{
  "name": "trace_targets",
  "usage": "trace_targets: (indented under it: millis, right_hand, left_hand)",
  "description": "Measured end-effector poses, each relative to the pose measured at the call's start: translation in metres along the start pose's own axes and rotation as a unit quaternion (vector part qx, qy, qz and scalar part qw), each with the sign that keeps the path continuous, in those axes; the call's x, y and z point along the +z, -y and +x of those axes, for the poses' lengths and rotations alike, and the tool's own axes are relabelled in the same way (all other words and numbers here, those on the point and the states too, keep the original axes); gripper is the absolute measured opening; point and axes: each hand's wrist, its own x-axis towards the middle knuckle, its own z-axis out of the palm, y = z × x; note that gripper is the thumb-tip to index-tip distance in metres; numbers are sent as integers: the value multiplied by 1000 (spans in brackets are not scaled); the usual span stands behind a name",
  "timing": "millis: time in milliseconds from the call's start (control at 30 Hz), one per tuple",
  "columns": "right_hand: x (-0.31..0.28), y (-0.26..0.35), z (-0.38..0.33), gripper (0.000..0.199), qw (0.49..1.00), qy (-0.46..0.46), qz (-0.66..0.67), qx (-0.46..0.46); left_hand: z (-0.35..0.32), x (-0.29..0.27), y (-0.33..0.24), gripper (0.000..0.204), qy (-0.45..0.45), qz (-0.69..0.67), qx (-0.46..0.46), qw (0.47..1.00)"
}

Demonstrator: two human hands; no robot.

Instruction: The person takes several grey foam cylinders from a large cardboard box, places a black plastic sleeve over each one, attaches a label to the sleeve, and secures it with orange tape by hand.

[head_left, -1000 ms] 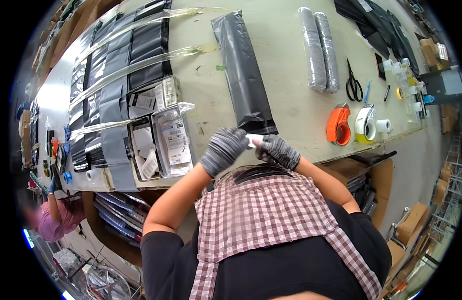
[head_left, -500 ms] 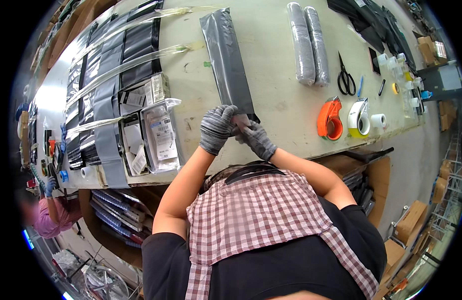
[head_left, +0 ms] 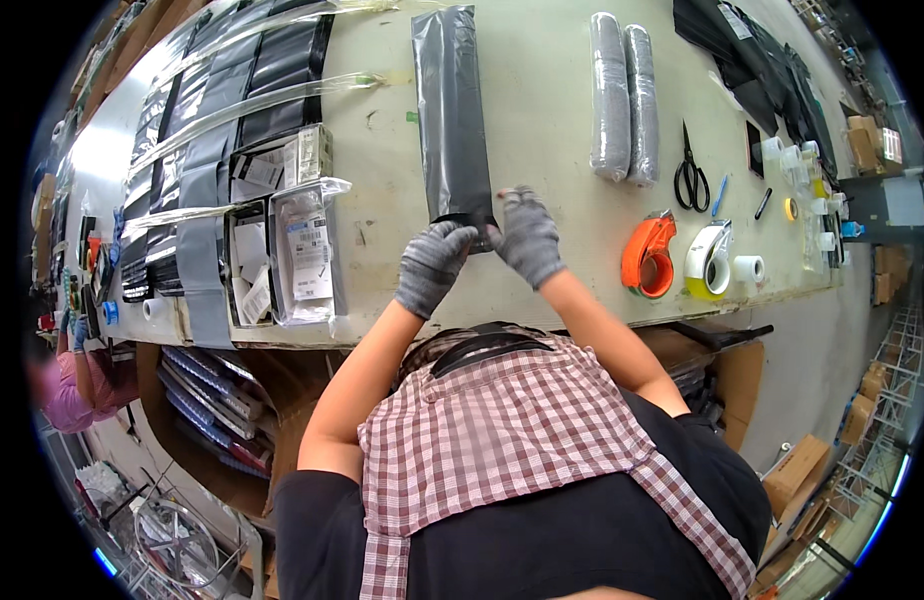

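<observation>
On table (head_left: 542, 150) | grey bag (head_left: 452, 110) end pinched | left hand (head_left: 434, 265) | right hand (head_left: 522, 238)

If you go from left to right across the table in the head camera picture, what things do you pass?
Clear packets → left hand → long black bag → right hand → grey rolls → orange tape dispenser → scissors → white tape dispenser → small white roll.
</observation>
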Motion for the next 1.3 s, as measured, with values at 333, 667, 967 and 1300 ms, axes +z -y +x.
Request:
trace_targets:
  millis: [333,667,967,1300]
  right_hand:
    - [7,-38,5,24,701,228,599,313]
    - [-7,-50,-3,32,869,213,397,203]
    - [-38,-64,24,34,875,-136,-210,-414]
    - [-24,-57,41,13,852,25,-87,-515]
  left_hand:
    - [15,42,3,13,55,-49,-95,993]
    - [-135,-48,24,20,332,127,-34,934]
    - [-74,-88,7,30,337,231,-29,912]
    - [24,11,84,19,60,114,388,913]
